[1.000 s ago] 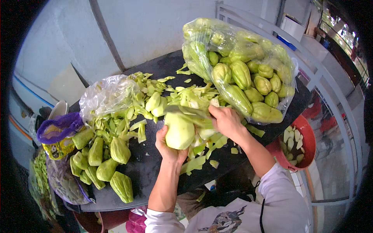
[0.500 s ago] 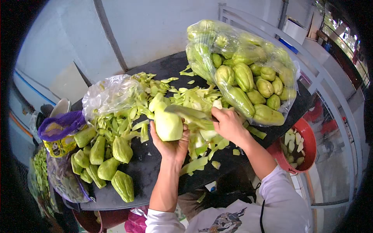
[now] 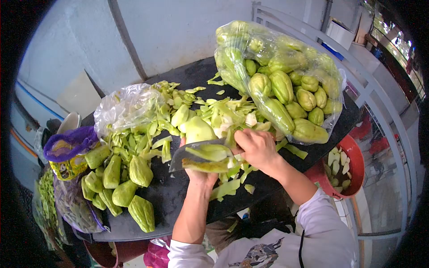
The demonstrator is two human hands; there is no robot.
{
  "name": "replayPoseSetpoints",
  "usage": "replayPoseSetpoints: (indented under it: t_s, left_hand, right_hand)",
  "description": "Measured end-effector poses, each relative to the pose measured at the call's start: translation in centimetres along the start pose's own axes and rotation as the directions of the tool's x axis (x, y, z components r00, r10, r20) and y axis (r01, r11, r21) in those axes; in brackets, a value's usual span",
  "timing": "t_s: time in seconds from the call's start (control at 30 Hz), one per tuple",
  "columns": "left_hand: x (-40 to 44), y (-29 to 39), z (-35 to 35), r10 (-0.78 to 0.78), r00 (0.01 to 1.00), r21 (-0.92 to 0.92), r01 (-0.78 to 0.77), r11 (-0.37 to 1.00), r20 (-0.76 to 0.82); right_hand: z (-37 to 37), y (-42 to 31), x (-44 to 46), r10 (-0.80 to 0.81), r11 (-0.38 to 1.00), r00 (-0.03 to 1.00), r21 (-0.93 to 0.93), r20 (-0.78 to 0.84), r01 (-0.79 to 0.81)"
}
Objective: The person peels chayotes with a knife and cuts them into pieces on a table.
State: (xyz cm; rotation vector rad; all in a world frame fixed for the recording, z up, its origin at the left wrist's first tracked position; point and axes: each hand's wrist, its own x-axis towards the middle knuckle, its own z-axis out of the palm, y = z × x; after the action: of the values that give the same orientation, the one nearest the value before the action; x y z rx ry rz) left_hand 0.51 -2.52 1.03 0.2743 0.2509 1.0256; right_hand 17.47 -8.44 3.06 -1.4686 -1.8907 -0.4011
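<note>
My left hand is wrapped round a pale, mostly peeled chayote above the dark table. In my right hand is a wide-bladed knife, its blade lying across the lower part of the chayote. Strips of green peel cling to the flat of the blade. The blade hides part of the chayote and my left fingers. Behind the chayote lies a heap of peelings, and another pale chayote piece shows just beyond it.
Several unpeeled chayotes lie at the left of the table. A clear bag of chayotes stands back right. A crumpled plastic bag sits among peelings. Below right is a red bucket with cut pieces; a purple mesh bag is at left.
The knife has come down and left, from the chayote's upper right to across its lower part. Its flat now faces me with peel strips on it. My left hand stays nearly in place.
</note>
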Motion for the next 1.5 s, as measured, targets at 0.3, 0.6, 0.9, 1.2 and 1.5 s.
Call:
replayPoseSetpoints:
  t_s: [0.3, 0.6, 0.9, 1.2, 1.5]
  left_hand:
    - [-0.1, 0.1, 1.3, 0.094, 0.977, 0.033, -0.089, 0.995, -0.193]
    - [-0.9, -0.1, 1.7, -0.04, 0.986, 0.049, 0.049, 0.998, -0.164]
    - [-0.9, 0.0, 1.4, -0.064, 0.996, 0.144, 0.055, 0.988, 0.06]
    - [-0.8, -0.2, 0.9, -0.045, 0.998, 0.204, 0.033, 0.978, 0.052]
    - [-1.5, -0.4, 1.0, -0.059, 0.99, 0.082, 0.07, 0.994, -0.128]
  right_hand:
    - [0.3, 2.0, -1.6, 0.147, 0.987, 0.985, 0.056, 0.086, -0.152]
    - [-1.8, 1.2, -0.8, 0.147, 0.983, 0.979, 0.09, 0.141, -0.16]
    - [-0.9, 3.1, -1.0, 0.187, 0.974, 0.972, 0.105, 0.144, -0.203]
    - [-1.0, 3.0, -0.8, 0.144, 0.98, 0.98, 0.118, 0.136, -0.16]
    - [-2.5, 1.5, -1.0, 0.13, 0.984, 0.985, 0.108, 0.112, -0.142]
